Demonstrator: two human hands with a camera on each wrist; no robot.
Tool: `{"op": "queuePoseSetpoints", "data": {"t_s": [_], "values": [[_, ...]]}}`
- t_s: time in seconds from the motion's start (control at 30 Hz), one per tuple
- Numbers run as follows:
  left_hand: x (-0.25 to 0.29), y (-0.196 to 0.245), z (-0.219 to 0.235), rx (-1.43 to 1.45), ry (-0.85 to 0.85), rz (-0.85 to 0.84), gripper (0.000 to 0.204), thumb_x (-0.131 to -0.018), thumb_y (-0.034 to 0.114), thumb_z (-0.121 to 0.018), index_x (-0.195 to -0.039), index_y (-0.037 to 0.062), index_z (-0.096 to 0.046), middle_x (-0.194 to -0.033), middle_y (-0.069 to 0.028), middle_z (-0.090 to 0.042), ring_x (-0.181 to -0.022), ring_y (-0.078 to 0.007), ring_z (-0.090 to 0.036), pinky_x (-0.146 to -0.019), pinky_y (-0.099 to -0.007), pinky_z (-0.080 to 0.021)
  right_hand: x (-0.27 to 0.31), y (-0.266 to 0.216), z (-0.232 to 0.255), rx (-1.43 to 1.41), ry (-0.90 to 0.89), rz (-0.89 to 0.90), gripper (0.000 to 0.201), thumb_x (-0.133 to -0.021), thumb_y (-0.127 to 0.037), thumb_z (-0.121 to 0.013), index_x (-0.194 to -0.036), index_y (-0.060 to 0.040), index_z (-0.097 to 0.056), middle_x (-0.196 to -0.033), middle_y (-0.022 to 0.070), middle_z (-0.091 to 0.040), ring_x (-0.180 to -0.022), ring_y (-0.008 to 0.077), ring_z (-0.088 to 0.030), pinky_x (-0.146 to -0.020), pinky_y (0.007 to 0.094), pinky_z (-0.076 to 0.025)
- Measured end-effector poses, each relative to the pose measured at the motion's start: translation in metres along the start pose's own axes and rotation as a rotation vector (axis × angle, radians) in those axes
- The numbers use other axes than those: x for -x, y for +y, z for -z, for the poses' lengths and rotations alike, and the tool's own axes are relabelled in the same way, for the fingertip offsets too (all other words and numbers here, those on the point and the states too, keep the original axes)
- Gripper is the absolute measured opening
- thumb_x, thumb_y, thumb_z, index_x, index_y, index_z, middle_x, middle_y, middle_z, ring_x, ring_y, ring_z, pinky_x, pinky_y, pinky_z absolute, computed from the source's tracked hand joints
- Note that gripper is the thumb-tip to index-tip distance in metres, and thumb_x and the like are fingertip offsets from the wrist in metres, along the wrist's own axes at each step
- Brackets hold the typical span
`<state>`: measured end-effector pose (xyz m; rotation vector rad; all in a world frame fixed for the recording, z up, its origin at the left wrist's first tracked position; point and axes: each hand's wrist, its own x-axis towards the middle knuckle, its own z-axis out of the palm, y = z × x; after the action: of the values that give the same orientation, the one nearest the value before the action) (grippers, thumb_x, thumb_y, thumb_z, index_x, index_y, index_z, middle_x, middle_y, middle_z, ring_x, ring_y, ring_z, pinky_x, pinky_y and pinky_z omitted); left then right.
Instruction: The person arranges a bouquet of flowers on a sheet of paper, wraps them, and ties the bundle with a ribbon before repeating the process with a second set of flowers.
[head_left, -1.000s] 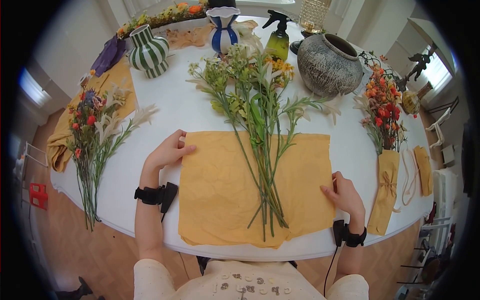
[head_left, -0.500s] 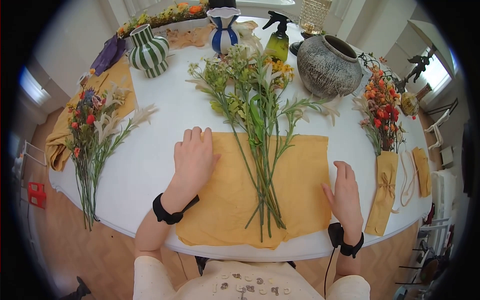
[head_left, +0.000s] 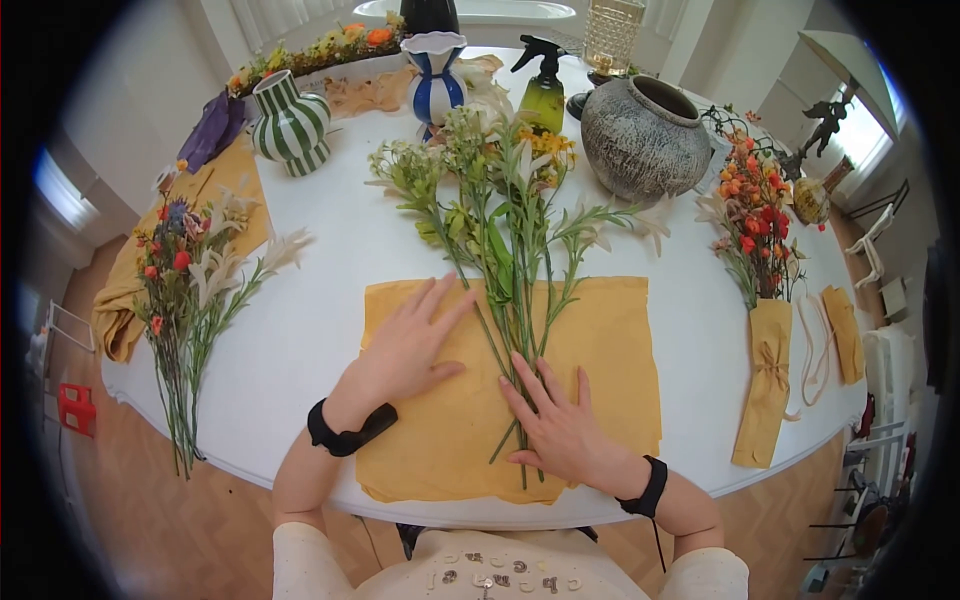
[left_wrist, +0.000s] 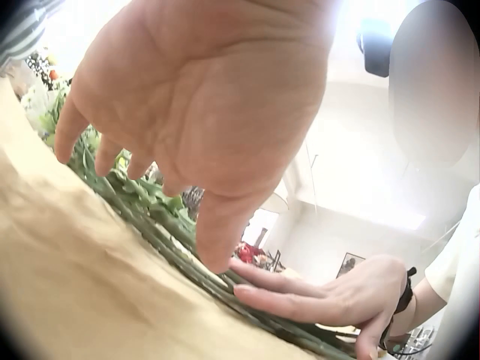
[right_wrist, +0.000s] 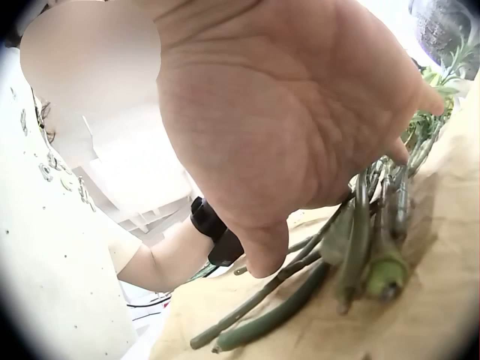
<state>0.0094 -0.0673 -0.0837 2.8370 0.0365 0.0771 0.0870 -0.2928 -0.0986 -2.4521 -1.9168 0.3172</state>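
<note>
Both hands are flat and spread, fingers extended and gripping nothing: the left hand reaches over the sheet of yellow paper just beside the stems, though whether its fingertips press down I cannot tell, and the right hand has its fingers laid across the lower stems. Those stems belong to the bunch of flowers, which lies lengthwise on the paper with its blooms past the far edge, on the white tabletop. To the right, a tied paper sleeve holds the stems of red and orange flowers; to the left lies a second, unwrapped bunch. Beyond the blooms stand a round grey pot, its mouth dark and its inside hidden, a yellow-green spray bottle with a black trigger top, a blue-and-white vase and a green-striped vase; the insides of both vases are hidden too.
</note>
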Motion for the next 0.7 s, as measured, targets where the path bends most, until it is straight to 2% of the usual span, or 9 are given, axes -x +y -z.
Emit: {"op": "queuePoseSetpoints", "data": {"t_s": [0.1, 0.17, 0.27, 0.37, 0.4, 0.47, 0.5, 0.63, 0.7], "values": [[0.032, -0.035, 0.032, -0.129, 0.201, 0.307, 0.074, -0.068, 0.014, -0.07, -0.131, 0.0053, -0.032, -0.133, -0.0207, -0.033, -0.12, -0.0375, -0.034, -0.1, -0.0407, -0.032, 0.011, 0.001, 0.018, -0.023, -0.021, 0.005, 0.091, -0.067, -0.042, -0.07, -0.138, -0.0122, -0.022, -0.144, 0.0145, -0.01, -0.129, 0.0368, -0.02, -0.09, 0.0644, -0.027], [0.068, -0.086, 0.041, -0.384, 0.282, 0.561, 0.075, -0.067, 0.005, -0.067, -0.132, 0.0066, -0.031, -0.132, -0.02, -0.034, -0.119, -0.0384, -0.034, -0.097, -0.0408, -0.035, 0.022, 0.005, 0.031, -0.057, -0.016, -0.016, 0.09, -0.067, -0.039, -0.071, -0.138, -0.0121, -0.022, -0.144, 0.0148, -0.011, -0.129, 0.0371, -0.02, -0.091, 0.064, -0.027], [0.141, -0.174, 0.038, -0.824, 0.157, 1.218, 0.058, -0.071, 0.009, -0.063, -0.123, 0.0056, -0.036, -0.131, -0.0158, -0.033, -0.117, -0.0327, -0.038, -0.083, -0.0464, -0.045, 0.037, 0.014, 0.039, -0.095, -0.017, -0.057, 0.087, -0.068, -0.035, -0.071, -0.137, -0.012, -0.023, -0.143, 0.0162, -0.011, -0.128, 0.0379, -0.021, -0.091, 0.0623, -0.029], [0.186, -0.2, 0.051, -0.625, 0.001, 1.48, 0.034, -0.079, 0.005, -0.052, -0.112, 0.0029, -0.042, -0.119, -0.0182, -0.046, -0.105, -0.035, -0.05, -0.078, -0.0468, -0.047, 0.046, 0.023, 0.037, -0.108, -0.021, -0.093, 0.083, -0.07, -0.033, -0.071, -0.136, -0.0114, -0.025, -0.143, 0.0181, -0.012, -0.126, 0.0386, -0.025, -0.091, 0.0589, -0.031], [0.198, -0.211, 0.05, -0.624, 0.001, 1.471, 0.034, -0.079, 0.005, -0.052, -0.112, 0.0029, -0.042, -0.119, -0.0182, -0.046, -0.105, -0.035, -0.05, -0.078, -0.0468, -0.047, 0.049, 0.026, 0.037, -0.111, -0.027, -0.092, 0.081, -0.07, -0.033, -0.07, -0.135, -0.0108, -0.027, -0.142, 0.019, -0.013, -0.125, 0.0388, -0.028, -0.091, 0.057, -0.032], [0.213, -0.224, 0.041, -0.564, 0.038, 1.416, 0.022, -0.082, 0.005, -0.047, -0.104, 0.0012, -0.048, -0.102, -0.0194, -0.057, -0.092, -0.0361, -0.057, -0.076, -0.0462, -0.048, 0.051, 0.031, 0.039, -0.124, -0.033, -0.098, 0.077, -0.071, -0.032, -0.069, -0.134, -0.0104, -0.029, -0.142, 0.0194, -0.014, -0.123, 0.0381, -0.031, -0.091, 0.0543, -0.033], [0.218, -0.228, 0.035, -0.636, 0.127, 1.338, 0.016, -0.084, 0.006, -0.045, -0.096, -0.0011, -0.051, -0.092, -0.0206, -0.059, -0.087, -0.0364, -0.059, -0.073, -0.046, -0.048, 0.052, 0.032, 0.04, -0.137, -0.037, -0.096, 0.074, -0.073, -0.032, -0.069, -0.132, -0.01, -0.031, -0.141, 0.0197, -0.015, -0.121, 0.0374, -0.034, -0.091, 0.0517, -0.034], [0.212, -0.226, 0.041, -0.576, 0.173, 1.269, 0.019, -0.086, 0.009, -0.044, -0.1, -0.0027, -0.05, -0.095, -0.0223, -0.058, -0.089, -0.0389, -0.057, -0.073, -0.0455, -0.047, 0.054, 0.04, 0.038, -0.18, -0.026, -0.064, 0.068, -0.075, -0.031, -0.066, -0.13, -0.008, -0.034, -0.138, 0.0205, -0.023, -0.118, 0.0345, -0.038, -0.091, 0.0458, -0.037], [0.217, -0.245, 0.038, -0.406, 0.504, 1.107, 0.025, -0.089, 0.014, -0.043, -0.104, -0.005, -0.049, -0.097, -0.0244, -0.057, -0.092, -0.0413, -0.054, -0.075, -0.0435, -0.044, 0.054, 0.049, 0.036, -0.297, -0.086, -0.001, 0.063, -0.077, -0.025, -0.064, -0.128, -0.0037, -0.035, -0.132, 0.0216, -0.031, -0.115, 0.0348, -0.04, -0.092, 0.04, -0.038]]}}
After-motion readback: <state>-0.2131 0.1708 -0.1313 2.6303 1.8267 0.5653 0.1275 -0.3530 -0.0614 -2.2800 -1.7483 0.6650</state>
